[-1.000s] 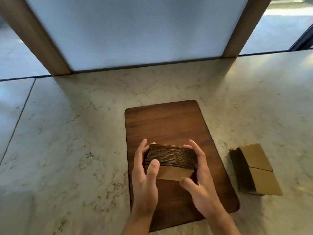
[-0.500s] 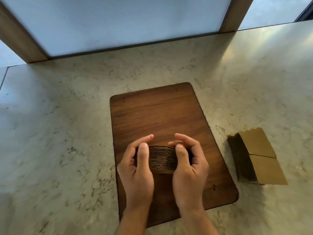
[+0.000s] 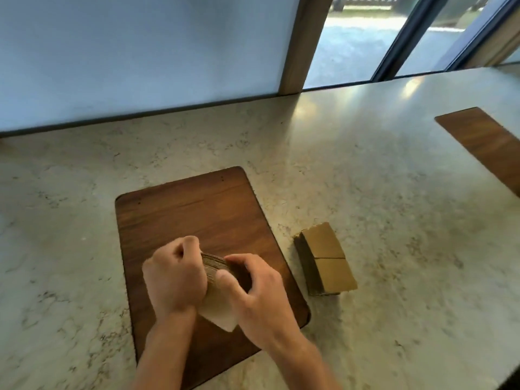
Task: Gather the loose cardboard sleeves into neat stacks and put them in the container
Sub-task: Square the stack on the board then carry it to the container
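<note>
Both hands clasp one stack of brown cardboard sleeves (image 3: 215, 267) over the near half of a dark wooden board (image 3: 197, 209). My left hand (image 3: 174, 274) wraps its left side, fingers curled over the top. My right hand (image 3: 253, 288) grips the right side, thumb on the front face. The stack stands on edge, tilted, with its pale flat face (image 3: 218, 311) showing between my wrists. A second stack of sleeves (image 3: 326, 260) lies on the marble counter just right of the board, untouched. No container is in view.
The marble counter (image 3: 394, 206) stretches wide to the right and left. Another wooden board (image 3: 484, 144) lies at the far right edge. A frosted panel and wooden posts (image 3: 295, 43) rise along the counter's back edge.
My hands have closed tighter round the stack and turned it, so its flat face now points toward me. The view has swung right, revealing the second board.
</note>
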Motion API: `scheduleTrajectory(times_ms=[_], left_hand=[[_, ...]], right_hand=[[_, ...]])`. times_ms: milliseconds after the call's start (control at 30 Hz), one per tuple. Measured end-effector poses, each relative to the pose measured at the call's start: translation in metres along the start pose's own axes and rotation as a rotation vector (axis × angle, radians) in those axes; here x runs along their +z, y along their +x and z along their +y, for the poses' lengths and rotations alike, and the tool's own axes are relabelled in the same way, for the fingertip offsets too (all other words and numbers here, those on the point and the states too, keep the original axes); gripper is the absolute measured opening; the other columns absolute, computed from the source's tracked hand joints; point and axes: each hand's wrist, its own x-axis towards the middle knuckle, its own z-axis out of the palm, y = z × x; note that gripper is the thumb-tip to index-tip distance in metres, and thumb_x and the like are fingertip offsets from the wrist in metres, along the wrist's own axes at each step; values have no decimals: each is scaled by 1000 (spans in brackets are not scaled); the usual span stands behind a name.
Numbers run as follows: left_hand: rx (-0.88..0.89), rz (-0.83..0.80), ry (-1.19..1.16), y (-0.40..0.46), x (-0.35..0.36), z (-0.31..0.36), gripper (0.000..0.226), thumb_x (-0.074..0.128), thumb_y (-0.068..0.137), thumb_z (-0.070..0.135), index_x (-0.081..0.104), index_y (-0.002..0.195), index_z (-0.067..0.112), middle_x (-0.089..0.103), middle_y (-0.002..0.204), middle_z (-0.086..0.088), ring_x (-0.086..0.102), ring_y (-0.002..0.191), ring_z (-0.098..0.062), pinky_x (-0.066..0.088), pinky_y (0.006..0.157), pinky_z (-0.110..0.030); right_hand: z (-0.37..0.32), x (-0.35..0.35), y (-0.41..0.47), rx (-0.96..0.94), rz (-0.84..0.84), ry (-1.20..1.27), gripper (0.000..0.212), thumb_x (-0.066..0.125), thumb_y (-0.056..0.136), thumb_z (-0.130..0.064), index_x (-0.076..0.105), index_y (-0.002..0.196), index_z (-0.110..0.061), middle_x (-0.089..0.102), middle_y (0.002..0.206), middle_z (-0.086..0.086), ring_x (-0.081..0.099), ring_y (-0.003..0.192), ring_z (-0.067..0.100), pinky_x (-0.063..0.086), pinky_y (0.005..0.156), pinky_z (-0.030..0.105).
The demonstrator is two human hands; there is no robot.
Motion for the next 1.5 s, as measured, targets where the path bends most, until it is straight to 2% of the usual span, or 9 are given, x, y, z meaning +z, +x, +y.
scheduleTrajectory(times_ms=[200, 367, 500, 733, 967, 1133, 1233, 1400, 1500], left_hand=[[175, -534, 464, -6, 27, 118, 80, 15, 99, 74, 64, 69, 18, 65, 63, 3, 62, 57, -10, 36, 54, -25], [-519, -592, -336, -6, 43, 164, 96, 11, 89, 85, 54, 143, 19, 65, 132, -15, 62, 120, -33, 51, 95, -50], [-763, -603, -559, -58, 61, 152, 92, 16, 98, 76, 26, 162, 11, 34, 167, -17, 33, 153, -31, 24, 124, -47], [-846, -541, -663, -96, 93, 135, 74, 13, 102, 71, 59, 127, 21, 79, 84, 20, 71, 72, 6, 55, 53, -13], [-903, -550, -627, -94, 111, 133, 91, 13, 99, 76, 33, 161, 13, 44, 162, -10, 41, 148, -24, 45, 110, -38], [-879, -465, -620, -99, 113, 135, 84, 16, 100, 74, 76, 123, 20, 79, 119, -13, 69, 119, -30, 48, 111, -54], [-893, -465, -612, -96, 108, 131, 86, 14, 101, 73, 72, 128, 17, 75, 125, -17, 66, 124, -34, 45, 113, -56], [-905, -491, -651, -91, 100, 132, 89, 18, 99, 77, 70, 130, 11, 75, 125, -18, 69, 120, -34, 48, 110, -55], [-912, -464, -649, -82, 93, 126, 94, 25, 96, 80, 70, 109, -2, 76, 116, -18, 68, 114, -32, 52, 105, -53]], right_hand=[[-6, -93, -16, 144, -312, 150, 63, 82, 74, -42, 54, 130, -36, 77, 107, -10, 75, 100, 15, 65, 84, 35], [7, -179, -11, 195, -68, 375, 53, 75, 72, -34, 60, 122, -38, 78, 97, -11, 75, 91, 15, 58, 71, 26], [23, -215, -3, 316, 27, 429, 45, 66, 73, -41, 69, 113, -21, 71, 94, 6, 62, 91, 29, 48, 79, 44], [33, -199, 8, 428, -34, 324, 46, 62, 69, -42, 67, 108, -19, 68, 98, 8, 62, 87, 25, 49, 69, 35], [49, -191, 12, 457, 7, 262, 41, 60, 70, -43, 65, 100, -15, 64, 107, 14, 65, 93, 31, 57, 76, 45], [41, -169, 7, 436, -141, 282, 62, 57, 69, -41, 56, 124, -12, 64, 122, 20, 61, 110, 36, 49, 96, 50], [37, -166, 7, 419, -168, 297, 78, 54, 66, -40, 53, 138, -10, 63, 118, 17, 58, 100, 28, 47, 88, 45], [38, -188, 6, 447, -78, 369, 41, 58, 74, -63, 65, 95, -29, 61, 107, -5, 55, 100, 13, 41, 78, 32], [44, -200, 11, 463, -98, 322, 54, 57, 74, -74, 63, 116, -41, 58, 116, -6, 55, 112, 14, 40, 88, 32]])
